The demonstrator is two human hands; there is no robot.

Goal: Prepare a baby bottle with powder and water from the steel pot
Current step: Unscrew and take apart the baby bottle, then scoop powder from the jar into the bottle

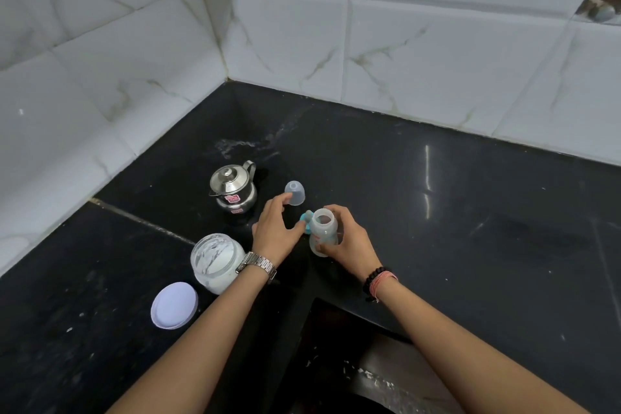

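Fingers (339, 239) of right hand (349, 239) wrapped round uncapped baby bottle (322, 233), left hand (274, 228) pinching teal nipple ring (306, 221); best set aside before scooping powder.

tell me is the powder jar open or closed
Open. The powder jar has a bare mouth showing white powder inside, and its white lid lies flat on the counter beside it.
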